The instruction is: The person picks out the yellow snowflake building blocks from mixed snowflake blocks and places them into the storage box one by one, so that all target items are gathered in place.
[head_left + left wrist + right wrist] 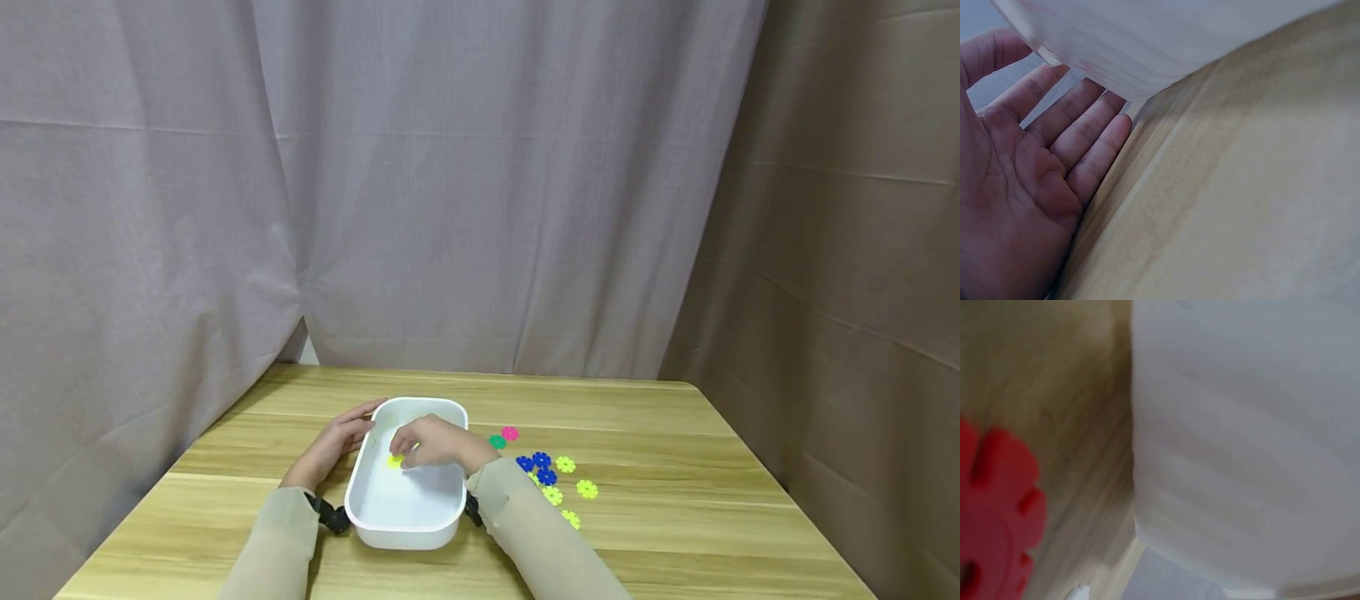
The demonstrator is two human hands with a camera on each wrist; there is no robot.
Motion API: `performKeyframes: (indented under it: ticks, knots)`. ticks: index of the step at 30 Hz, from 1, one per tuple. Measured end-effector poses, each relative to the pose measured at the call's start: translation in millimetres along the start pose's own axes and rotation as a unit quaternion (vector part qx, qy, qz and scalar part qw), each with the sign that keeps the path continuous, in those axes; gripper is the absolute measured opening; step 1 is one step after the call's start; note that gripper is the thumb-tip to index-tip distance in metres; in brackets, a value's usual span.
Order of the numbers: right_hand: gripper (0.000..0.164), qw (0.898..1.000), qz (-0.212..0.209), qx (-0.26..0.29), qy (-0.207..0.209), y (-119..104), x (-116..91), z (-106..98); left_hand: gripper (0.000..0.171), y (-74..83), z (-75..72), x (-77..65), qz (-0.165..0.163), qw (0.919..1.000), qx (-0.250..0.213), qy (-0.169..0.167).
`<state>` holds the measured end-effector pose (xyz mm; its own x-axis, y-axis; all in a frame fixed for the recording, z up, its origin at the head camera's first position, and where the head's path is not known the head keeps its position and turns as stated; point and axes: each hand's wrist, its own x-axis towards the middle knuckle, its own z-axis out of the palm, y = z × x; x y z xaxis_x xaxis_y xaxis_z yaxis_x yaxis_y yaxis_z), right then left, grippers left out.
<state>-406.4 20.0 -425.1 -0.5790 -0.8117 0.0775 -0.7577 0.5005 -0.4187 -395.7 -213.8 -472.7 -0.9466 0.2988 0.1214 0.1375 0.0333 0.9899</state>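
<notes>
Head view: yellow disc [395,461] inside tub [408,510], just under curled fingertips of nearer right hand [431,440] — pinched or not, cannot tell. Left wrist: left hand [1029,169] with fingers extended at tub's side. Right wrist: red disc [1000,515] beside tub — fingers unseen.

My left hand [337,442] rests against the left side of the white tub [408,510], fingers extended. My right hand [435,442] reaches inside, its fingers bent down at a yellow disc [394,462]; I can't tell whether they pinch it. Right of the tub, on the wooden table [690,517], lie a green disc [497,442], a pink disc [510,433], three blue discs [547,476] and several yellow discs [587,489]. Grey curtain [480,208] hangs behind.
</notes>
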Motion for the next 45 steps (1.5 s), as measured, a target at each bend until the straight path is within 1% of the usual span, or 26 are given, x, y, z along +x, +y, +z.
performKeyframes:
  ticks: [4,8,11,16,24,29,34,41,45]
  knots:
    - [0.021,1.000,0.003,-0.004,0.001,0,0,0,0.053,0.5,-0.7,0.1,0.001,1.0000,0.003,-0.001]
    - [0.022,1.000,0.000,0.002,0.002,-1,0,0,0.053,2.2,0.4,-0.9,-0.010,0.9999,-0.001,0.007]
    - [0.022,1.000,-0.002,0.022,0.006,-1,0,0,0.053,3.2,1.4,-1.6,-0.018,0.9998,-0.007,0.011]
    - [0.020,0.998,-0.008,0.056,0.017,-2,-1,-2,0.053,4.0,2.1,-1.8,-0.014,0.9998,-0.007,0.008]
    - [0.020,0.997,-0.030,0.068,0.027,-2,-2,-3,0.053,3.9,1.9,-1.1,-0.012,0.9998,-0.008,0.011]
    - [0.018,0.994,-0.040,0.097,0.030,-3,-2,-5,0.054,2.9,1.0,-0.8,-0.006,1.0000,-0.006,0.004]
    - [0.017,0.992,-0.043,0.111,0.035,-4,-2,-8,0.054,1.8,0.7,-0.5,-0.012,0.9999,-0.012,0.003]
    - [0.017,0.990,-0.045,0.125,0.050,-5,-9,-16,0.052,2.2,0.6,-0.3,-0.020,0.9996,-0.018,0.008]
    - [0.017,0.987,-0.032,0.143,0.062,-4,-17,-21,0.052,2.4,0.8,-0.4,-0.020,0.9997,-0.012,0.006]
